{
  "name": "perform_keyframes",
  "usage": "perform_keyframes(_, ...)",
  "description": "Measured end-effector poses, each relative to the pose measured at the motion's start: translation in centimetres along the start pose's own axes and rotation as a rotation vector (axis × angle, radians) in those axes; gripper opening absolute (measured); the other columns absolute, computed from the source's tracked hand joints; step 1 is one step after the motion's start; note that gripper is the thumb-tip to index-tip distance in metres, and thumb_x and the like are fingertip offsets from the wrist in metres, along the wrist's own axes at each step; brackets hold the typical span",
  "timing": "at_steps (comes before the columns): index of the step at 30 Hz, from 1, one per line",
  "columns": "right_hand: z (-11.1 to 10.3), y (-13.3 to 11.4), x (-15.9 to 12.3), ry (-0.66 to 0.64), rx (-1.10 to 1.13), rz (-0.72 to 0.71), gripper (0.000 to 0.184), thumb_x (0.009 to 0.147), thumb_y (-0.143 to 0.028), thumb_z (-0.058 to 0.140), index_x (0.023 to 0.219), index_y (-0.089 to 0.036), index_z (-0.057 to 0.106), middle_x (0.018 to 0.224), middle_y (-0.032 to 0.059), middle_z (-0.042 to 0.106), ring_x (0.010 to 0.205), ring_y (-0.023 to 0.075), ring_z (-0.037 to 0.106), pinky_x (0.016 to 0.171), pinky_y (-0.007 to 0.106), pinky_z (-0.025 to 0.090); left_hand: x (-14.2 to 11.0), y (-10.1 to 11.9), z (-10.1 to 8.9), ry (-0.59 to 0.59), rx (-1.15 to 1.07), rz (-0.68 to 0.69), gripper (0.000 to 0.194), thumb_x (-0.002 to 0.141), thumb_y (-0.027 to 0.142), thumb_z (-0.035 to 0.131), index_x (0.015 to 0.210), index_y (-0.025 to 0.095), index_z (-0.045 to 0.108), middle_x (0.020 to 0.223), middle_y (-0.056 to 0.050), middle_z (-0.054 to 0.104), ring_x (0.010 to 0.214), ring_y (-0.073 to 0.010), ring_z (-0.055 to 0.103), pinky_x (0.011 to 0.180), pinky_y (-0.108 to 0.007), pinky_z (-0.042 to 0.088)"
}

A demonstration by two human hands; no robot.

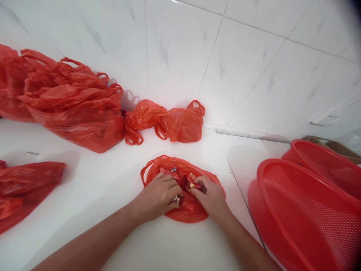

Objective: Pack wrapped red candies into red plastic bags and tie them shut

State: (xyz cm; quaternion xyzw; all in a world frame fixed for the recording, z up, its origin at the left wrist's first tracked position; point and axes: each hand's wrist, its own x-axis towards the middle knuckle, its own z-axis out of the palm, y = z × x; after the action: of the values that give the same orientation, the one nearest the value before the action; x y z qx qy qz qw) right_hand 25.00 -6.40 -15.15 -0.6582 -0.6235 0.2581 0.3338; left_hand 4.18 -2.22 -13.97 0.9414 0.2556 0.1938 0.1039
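Note:
A red plastic bag lies opened out on the white table in front of me, one handle loop standing at its left. Inside it are small packets in shiny printed wrappers, apparently wrapped candies; a pinkish red one is at the back. My left hand reaches in from the left, fingers curled and thumb closed around a dark candy with pale print. From the right, my right hand pinches a red and gold wrapped candy between thumb and fingers. The fingers partly cover both candies.
Full red bags lean along the tiled wall at the left, with smaller crumpled red bags beside them. Another red bag lies at the left edge. Red mesh baskets stand at the right, beyond the table seam.

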Motion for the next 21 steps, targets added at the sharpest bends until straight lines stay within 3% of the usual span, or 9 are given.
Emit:
perform_keyframes(7, -0.2, 0.4, 0.0, 0.101, 0.011, -0.043, 0.008, 0.082, -0.030, 0.054, 0.085, -0.024, 0.059, 0.076, -0.0015, 0.066, 0.064, 0.0158, 0.059, 0.055, 0.027, 0.044, 0.0, 0.0, 0.1, 0.000, 0.018, -0.001, 0.007, 0.080, 0.023, 0.062, 0.082, 0.018, 0.057, 0.080, -0.001, 0.062, 0.080, -0.0188, 0.052, 0.075, -0.033, 0.037)
perform_keyframes(12, -0.4, 0.6, 0.1, 0.082, -0.196, -0.113, 0.013, 0.080, -0.035, 0.060, 0.086, -0.024, 0.062, 0.082, 0.0000, 0.065, 0.069, 0.0172, 0.059, 0.061, 0.030, 0.046, 0.0, 0.0, 0.0, 0.018, 0.000, 0.015, 0.009, 0.081, 0.023, 0.061, 0.088, 0.019, 0.059, 0.083, -0.002, 0.062, 0.082, -0.0190, 0.053, 0.077, -0.034, 0.039)
perform_keyframes(15, -0.6, 0.4, 0.1, 0.176, -0.286, -0.195, 0.015, 0.083, -0.031, 0.057, 0.095, -0.023, 0.061, 0.094, 0.0030, 0.063, 0.078, 0.0183, 0.059, 0.066, 0.031, 0.046, 0.0, 0.0, 0.1, 0.054, -0.035, 0.034, 0.005, 0.083, 0.023, 0.058, 0.086, 0.019, 0.059, 0.080, -0.002, 0.062, 0.080, -0.0180, 0.053, 0.076, -0.033, 0.040)
perform_keyframes(17, -0.9, 0.1, -0.1, 0.227, -0.307, -0.272, 0.012, 0.085, -0.029, 0.054, 0.092, -0.022, 0.061, 0.091, 0.0041, 0.062, 0.075, 0.0168, 0.058, 0.064, 0.030, 0.045, 0.0, -0.1, 0.3, 0.092, -0.068, 0.034, 0.002, 0.084, 0.020, 0.057, 0.083, 0.019, 0.059, 0.078, -0.001, 0.061, 0.078, -0.0168, 0.053, 0.074, -0.032, 0.041)
perform_keyframes(19, -1.1, -0.4, -0.4, 0.167, -0.295, -0.375, 0.012, 0.087, -0.026, 0.051, 0.084, -0.021, 0.061, 0.081, 0.0030, 0.060, 0.068, 0.0146, 0.056, 0.061, 0.028, 0.043, -0.1, -0.2, 0.4, 0.137, -0.101, 0.018, 0.002, 0.084, 0.019, 0.056, 0.083, 0.019, 0.058, 0.079, -0.001, 0.062, 0.077, -0.0161, 0.053, 0.074, -0.031, 0.043)
perform_keyframes(21, -1.1, -1.0, -0.9, 0.022, -0.279, -0.481, 0.013, 0.086, -0.025, 0.053, 0.078, -0.020, 0.061, 0.072, 0.0014, 0.058, 0.062, 0.0133, 0.053, 0.057, 0.026, 0.041, -0.1, -0.3, 0.6, 0.188, -0.122, -0.016, 0.003, 0.085, 0.018, 0.055, 0.085, 0.019, 0.058, 0.080, -0.001, 0.063, 0.077, -0.0159, 0.053, 0.073, -0.030, 0.044)
